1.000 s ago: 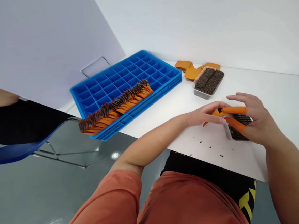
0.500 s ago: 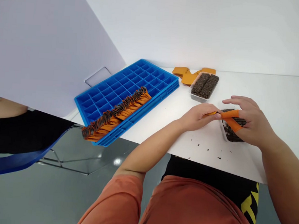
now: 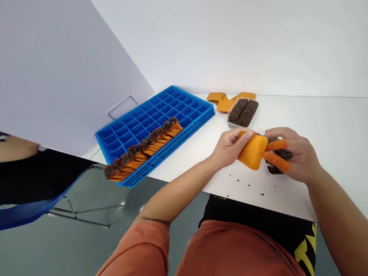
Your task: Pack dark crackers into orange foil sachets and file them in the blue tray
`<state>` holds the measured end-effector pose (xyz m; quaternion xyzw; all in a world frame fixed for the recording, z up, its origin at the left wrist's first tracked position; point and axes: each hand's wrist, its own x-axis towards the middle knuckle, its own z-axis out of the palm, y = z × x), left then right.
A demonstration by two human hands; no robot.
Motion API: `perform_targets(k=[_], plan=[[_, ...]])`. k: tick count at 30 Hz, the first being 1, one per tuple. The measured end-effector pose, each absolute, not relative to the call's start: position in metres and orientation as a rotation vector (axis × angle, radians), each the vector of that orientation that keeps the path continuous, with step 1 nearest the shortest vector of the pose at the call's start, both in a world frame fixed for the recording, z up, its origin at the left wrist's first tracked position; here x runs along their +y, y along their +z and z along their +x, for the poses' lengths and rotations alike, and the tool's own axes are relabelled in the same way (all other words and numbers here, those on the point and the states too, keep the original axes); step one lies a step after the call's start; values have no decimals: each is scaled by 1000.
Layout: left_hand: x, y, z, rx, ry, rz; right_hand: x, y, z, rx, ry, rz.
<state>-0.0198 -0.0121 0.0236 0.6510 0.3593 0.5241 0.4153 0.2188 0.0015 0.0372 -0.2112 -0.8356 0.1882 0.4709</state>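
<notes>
My left hand (image 3: 229, 146) pinches a flat, soft orange pouch (image 3: 252, 153), with the thumb on its face and the fingers behind. My right hand (image 3: 299, 156) is at the pouch's right edge, wearing orange finger covers (image 3: 276, 160) on two fingers. Those fingers are stretched out and slightly apart, their tips beside or touching the pouch; whether they touch is hard to see. Under the right hand sits a clear tub (image 3: 267, 169) holding thin dark brown pieces (image 3: 285, 154), partly hidden by the fingers.
Left of me lies a blue divided tray (image 3: 135, 120) with a row of orange pouches (image 3: 145, 152) along its near side. A second tub of stacked dark pieces (image 3: 243, 112) stands behind, beside orange pouches (image 3: 225, 105). Dark crumbs (image 3: 249, 185) dot the table. Another person's arm (image 3: 11, 150) shows at far left.
The orange pouch has turned so its broad face shows in my left hand. My right fingers have spread from the pinch near the left hand. The view has shifted slightly.
</notes>
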Motion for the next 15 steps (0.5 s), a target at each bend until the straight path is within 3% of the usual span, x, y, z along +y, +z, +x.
perform_targets(k=[7,15], plan=[[-11,30,-39,974,1129,1875,-8,35,207,-2006,542,-552],[-24,57,-51,1075,937,2042,-11,38,201,-1995,353,-696]])
